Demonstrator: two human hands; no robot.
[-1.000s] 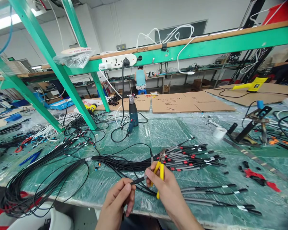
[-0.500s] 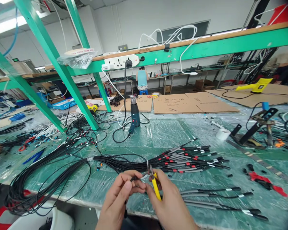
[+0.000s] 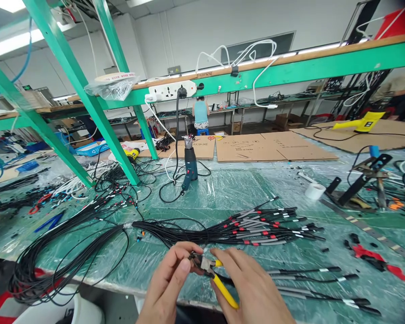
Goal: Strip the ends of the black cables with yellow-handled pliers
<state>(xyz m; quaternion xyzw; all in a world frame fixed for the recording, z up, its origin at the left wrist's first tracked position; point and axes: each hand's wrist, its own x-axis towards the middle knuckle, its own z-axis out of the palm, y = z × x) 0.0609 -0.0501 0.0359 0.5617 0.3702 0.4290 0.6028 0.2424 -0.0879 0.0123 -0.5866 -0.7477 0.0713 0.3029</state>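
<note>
At the bench's front edge my right hand (image 3: 253,288) grips yellow-handled pliers (image 3: 219,281), its fingers wrapped over the handles. The pliers' jaws point left and meet my left hand (image 3: 168,283), which pinches a thin black cable end (image 3: 193,256) between thumb and fingers. Just beyond my hands lies a big bundle of black cables (image 3: 222,231) with red and grey sleeved ends fanned out to the right. A few separate finished cables (image 3: 310,281) lie to the right of my hands.
A blue heat gun (image 3: 189,164) stands at mid-bench, plugged into a white power strip (image 3: 170,90) on the green frame. A tape roll (image 3: 314,191), a metal stand (image 3: 357,180) and red cutters (image 3: 374,256) sit on the right. Cardboard sheets (image 3: 270,146) lie behind. A person in a blue top works far back.
My hands have drawn closer together and lower. The pliers have tipped from upright to lying leftward, with the jaws now at the cable end in my left fingers.
</note>
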